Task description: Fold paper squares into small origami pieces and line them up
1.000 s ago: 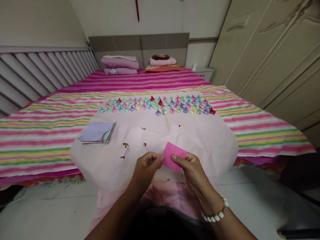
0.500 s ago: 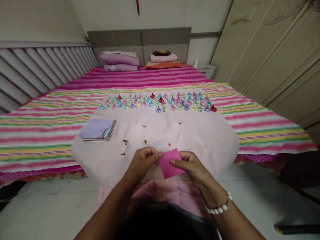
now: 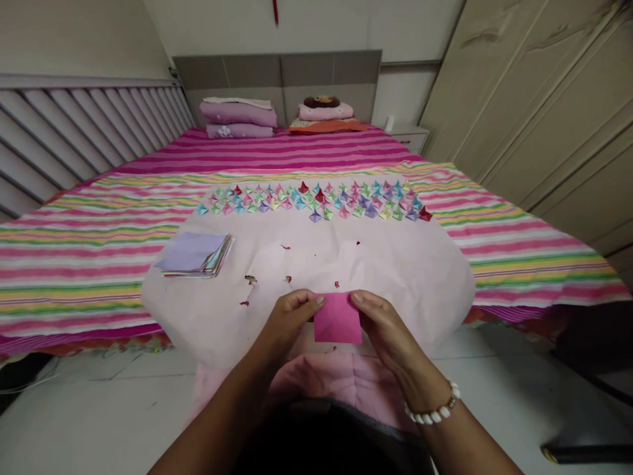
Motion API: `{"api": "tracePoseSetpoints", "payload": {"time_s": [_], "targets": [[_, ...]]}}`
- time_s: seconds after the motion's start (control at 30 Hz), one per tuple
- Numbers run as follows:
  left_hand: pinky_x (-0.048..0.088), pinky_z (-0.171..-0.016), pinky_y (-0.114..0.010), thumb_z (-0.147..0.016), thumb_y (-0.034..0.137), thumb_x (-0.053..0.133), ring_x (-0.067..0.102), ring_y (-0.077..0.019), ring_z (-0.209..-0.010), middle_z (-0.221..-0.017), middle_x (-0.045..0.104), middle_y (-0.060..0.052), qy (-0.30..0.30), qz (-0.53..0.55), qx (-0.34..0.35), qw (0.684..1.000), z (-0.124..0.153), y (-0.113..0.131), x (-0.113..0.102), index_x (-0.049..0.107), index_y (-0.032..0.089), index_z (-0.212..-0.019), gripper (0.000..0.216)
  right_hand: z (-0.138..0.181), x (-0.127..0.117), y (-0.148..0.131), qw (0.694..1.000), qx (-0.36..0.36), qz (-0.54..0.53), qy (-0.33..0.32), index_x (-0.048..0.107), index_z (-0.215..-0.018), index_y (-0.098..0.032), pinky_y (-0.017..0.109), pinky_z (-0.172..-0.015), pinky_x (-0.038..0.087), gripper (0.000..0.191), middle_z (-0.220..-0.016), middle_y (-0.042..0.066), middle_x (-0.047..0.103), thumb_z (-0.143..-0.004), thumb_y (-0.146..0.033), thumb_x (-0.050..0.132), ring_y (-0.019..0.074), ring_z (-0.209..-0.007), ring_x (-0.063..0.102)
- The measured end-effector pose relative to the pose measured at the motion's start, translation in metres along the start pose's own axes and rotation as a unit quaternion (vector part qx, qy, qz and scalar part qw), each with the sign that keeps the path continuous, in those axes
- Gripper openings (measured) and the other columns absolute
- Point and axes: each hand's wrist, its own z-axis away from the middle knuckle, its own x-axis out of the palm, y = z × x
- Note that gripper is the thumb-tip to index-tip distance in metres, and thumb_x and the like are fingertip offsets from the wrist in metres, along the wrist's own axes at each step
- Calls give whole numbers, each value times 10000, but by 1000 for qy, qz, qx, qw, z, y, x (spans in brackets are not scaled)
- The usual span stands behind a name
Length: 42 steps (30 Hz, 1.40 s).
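Observation:
A bright pink square of paper (image 3: 337, 320) is held up over the near edge of the pale pink cloth (image 3: 410, 284). My left hand (image 3: 294, 316) pinches its upper left corner between thumb and fingers. At the upper right corner, my right hand (image 3: 380, 320), with a white beaded bracelet on the wrist, grips it the same way. To the left lies a stack of coloured paper sheets (image 3: 192, 254), a lilac one on top. Several small folded paper pieces (image 3: 316, 199) in many colours stand in rows along the cloth's far side.
Small printed motifs or scraps (image 3: 250, 280) dot the cloth in front of my hands. The cloth lies on a bed with a striped sheet (image 3: 519, 251). Folded purple bedding (image 3: 240, 117) sits by the headboard; a wardrobe (image 3: 524, 112) stands at the right.
The pink paper has turned from a tilt to nearly level. My right hand has shifted its grip from the paper's right side to its upper right corner.

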Motion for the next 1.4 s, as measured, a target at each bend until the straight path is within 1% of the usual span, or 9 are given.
{"api": "tracePoseSetpoints", "payload": {"time_s": [0.1, 0.3, 0.47, 0.6, 0.8, 0.93, 1.1, 1.23, 1.4], "targets": [[365, -493, -193, -706, 386, 712, 455, -76, -500, -545, 541, 39, 14, 9, 1, 1000, 1, 1, -1, 565, 161, -613, 285, 0, -2, -3, 1000, -3, 3, 9, 717, -818, -184, 228, -615, 433, 191, -697, -3, 677, -705, -334, 759, 109, -615, 557], [379, -525, -207, -721, 395, 698, 474, -91, -551, -588, 557, 27, 51, 4, 33, 998, 0, -6, 0, 581, 160, -637, 276, 3, 3, 0, 998, 12, 8, -65, 713, -893, -182, 292, -717, 495, 315, -753, 19, 712, -605, -252, 822, 146, -668, 629], [405, -594, -224, -737, 401, 686, 486, -102, -603, -628, 556, 27, 77, 7, 90, 993, 0, -15, 6, 608, 165, -693, 252, 1, 5, 12, 999, 4, 31, -9, 726, -781, -160, 272, -651, 486, 232, -728, 25, 716, -598, -264, 824, 144, -634, 611], [417, -635, -229, -753, 413, 670, 490, -106, -624, -643, 554, 26, 71, 28, 91, 993, 1, -20, 10, 600, 169, -700, 259, 1, 7, 17, 1000, -3, 24, 18, 719, -769, -156, 285, -640, 485, 228, -706, 28, 708, -603, -279, 817, 158, -625, 606], [391, -569, -220, -708, 391, 716, 459, -95, -561, -586, 527, 34, 35, 84, 27, 995, 1, -13, 6, 578, 156, -651, 278, 1, 5, 4, 1000, -20, 14, -6, 705, -927, -208, 287, -701, 483, 323, -793, 17, 704, -629, -287, 805, 161, -713, 618], [428, -632, -234, -736, 320, 686, 538, -124, -650, -706, 628, -20, -51, 129, -28, 990, 1, -6, 3, 662, 138, -744, 185, 0, -4, -2, 999, -31, 4, 3, 702, -1011, -228, 294, -729, 474, 291, -975, 51, 701, -744, -342, 695, 167, -802, 612], [397, -538, -210, -684, 288, 707, 508, -100, -562, -636, 606, -8, -77, 173, -153, 970, 2, -9, 3, 689, 135, -781, 182, -1, -8, 6, 997, -28, 8, -67, 696, -1027, -260, 286, -765, 469, 474, -1041, 44, 689, -575, -148, 783, 184, -908, 605], [334, -472, -198, -678, 296, 704, 438, -77, -496, -558, 536, 29, -60, 151, -213, 963, 6, -14, 5, 656, 154, -727, 158, -2, -6, 11, 992, -56, 65, -97, 737, -823, -232, 283, -745, 472, 255, -898, 25, 657, -584, -170, 799, 177, -828, 597], [336, -486, -186, -693, 312, 701, 429, -64, -503, -571, 486, 43, -63, 152, -200, 966, 11, -15, 9, 635, 168, -722, 162, -3, -5, 9, 982, -109, 118, -100, 735, -678, -225, 299, -746, 475, 91, -880, 27, 626, -616, -222, 801, 183, -807, 589]]}}
